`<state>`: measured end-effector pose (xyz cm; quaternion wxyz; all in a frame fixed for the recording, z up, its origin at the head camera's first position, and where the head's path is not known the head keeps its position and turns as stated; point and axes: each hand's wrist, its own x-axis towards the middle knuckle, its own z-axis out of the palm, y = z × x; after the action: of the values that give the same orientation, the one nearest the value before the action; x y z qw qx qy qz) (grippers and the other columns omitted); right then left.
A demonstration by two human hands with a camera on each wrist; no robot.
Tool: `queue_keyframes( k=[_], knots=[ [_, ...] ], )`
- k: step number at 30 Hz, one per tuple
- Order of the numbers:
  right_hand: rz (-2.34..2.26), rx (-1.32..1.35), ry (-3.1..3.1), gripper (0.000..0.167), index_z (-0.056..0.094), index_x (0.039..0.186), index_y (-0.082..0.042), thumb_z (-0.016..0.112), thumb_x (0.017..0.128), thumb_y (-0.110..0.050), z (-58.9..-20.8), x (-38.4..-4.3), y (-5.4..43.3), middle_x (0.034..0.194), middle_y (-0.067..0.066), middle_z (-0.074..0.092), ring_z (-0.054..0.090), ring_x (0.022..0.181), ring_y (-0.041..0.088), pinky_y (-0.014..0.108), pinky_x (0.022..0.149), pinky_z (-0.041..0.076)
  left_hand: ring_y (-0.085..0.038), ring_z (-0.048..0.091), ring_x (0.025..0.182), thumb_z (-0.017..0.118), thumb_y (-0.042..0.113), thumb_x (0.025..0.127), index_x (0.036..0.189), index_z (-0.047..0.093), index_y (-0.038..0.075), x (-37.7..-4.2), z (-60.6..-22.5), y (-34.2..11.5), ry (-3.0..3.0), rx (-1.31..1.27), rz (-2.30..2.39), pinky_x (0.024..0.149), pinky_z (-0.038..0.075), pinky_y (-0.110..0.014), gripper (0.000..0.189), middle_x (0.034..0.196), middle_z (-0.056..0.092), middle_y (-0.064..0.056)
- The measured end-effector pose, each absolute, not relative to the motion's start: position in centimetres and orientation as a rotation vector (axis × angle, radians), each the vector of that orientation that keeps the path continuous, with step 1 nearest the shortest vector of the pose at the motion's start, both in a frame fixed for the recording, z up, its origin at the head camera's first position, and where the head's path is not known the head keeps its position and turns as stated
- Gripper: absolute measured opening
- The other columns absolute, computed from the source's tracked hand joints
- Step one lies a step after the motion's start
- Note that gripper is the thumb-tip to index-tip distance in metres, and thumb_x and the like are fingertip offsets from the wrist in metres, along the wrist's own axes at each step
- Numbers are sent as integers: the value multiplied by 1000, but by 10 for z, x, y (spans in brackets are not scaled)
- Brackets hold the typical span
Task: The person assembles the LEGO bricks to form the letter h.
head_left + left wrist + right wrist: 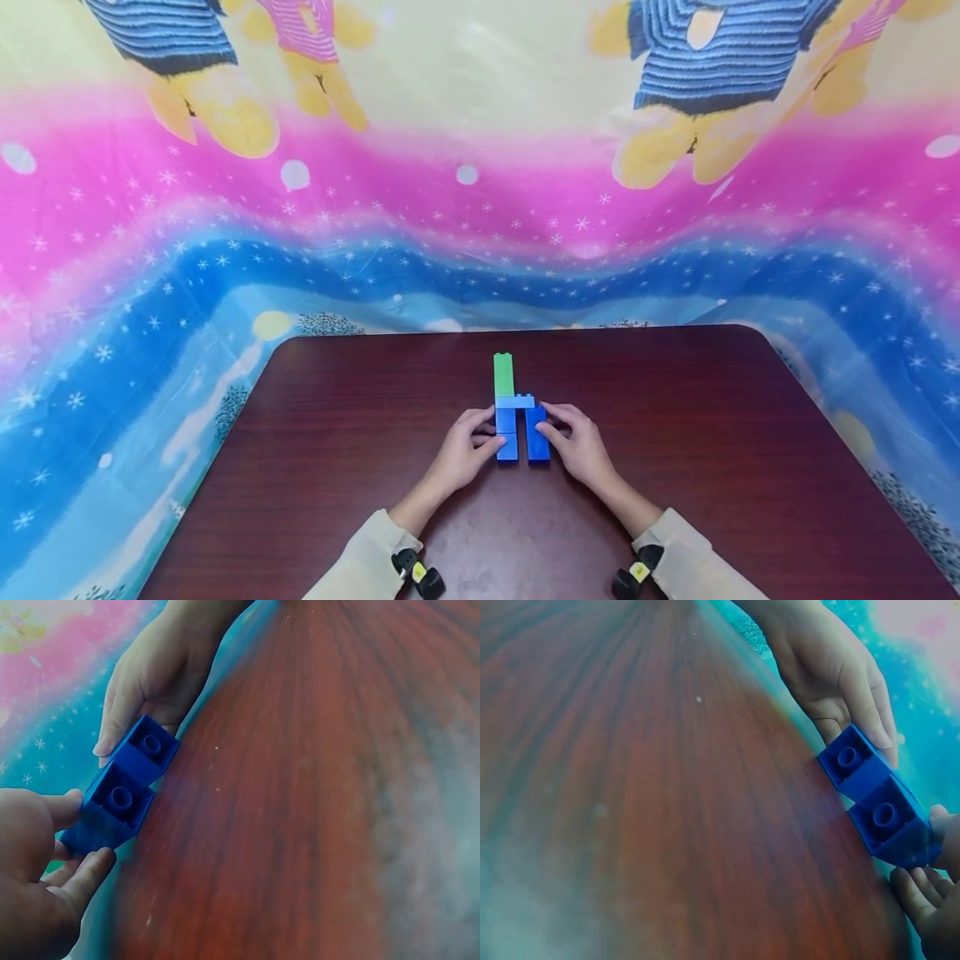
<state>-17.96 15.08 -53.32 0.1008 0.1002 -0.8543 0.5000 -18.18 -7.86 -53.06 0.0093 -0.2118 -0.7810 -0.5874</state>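
Observation:
Both hands hold one toy building-brick structure over the table in the head view. Its green bricks (503, 375) stack above the left side of a light blue brick (516, 402), which bridges two blue brick legs. My left hand (460, 457) pinches the left blue leg (507, 447) between thumb and fingers. On the other side, my right hand (587, 450) pinches the right blue leg (537, 442). A gap separates the legs. Hollow undersides of the blue bricks (139, 765) face the left wrist camera, each with a round tube; the blue bricks (877, 795) look alike in the right wrist view.
The dark reddish-brown wooden table (300, 500) has rounded far corners. Behind and beside it hangs a pink, blue and cream cloth (525, 200) with snowflakes and bear figures. Each sleeved wrist wears a small black device (418, 573).

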Motion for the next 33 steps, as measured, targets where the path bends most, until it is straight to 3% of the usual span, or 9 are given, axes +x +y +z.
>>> queue_keyframes(
  k=[11, 33],
  knots=[
    [1515, 191, -2556, 37, 68, 130, -1, 73, 95, -12, -536, -183, 152, 111, 17, 73, 74, 94, 27, 42, 82, 60, -33, 68, 101, 73, 7, 95, 134, 55, -15, -189, -527, -73, -2595, -580, -1773, 85, 58, -29, 49, 115, 59, -22],
    [1455, 102, -2632, 38, 65, 132, 3, 70, 98, -14, -527, -187, 151, 117, 21, 71, 73, 101, 31, 45, 87, 58, -36, 68, 105, 71, 12, 96, 136, 54, -13, -197, -525, -69, -2628, -551, -1795, 89, 58, -41, 50, 121, 63, -25]
  ],
)
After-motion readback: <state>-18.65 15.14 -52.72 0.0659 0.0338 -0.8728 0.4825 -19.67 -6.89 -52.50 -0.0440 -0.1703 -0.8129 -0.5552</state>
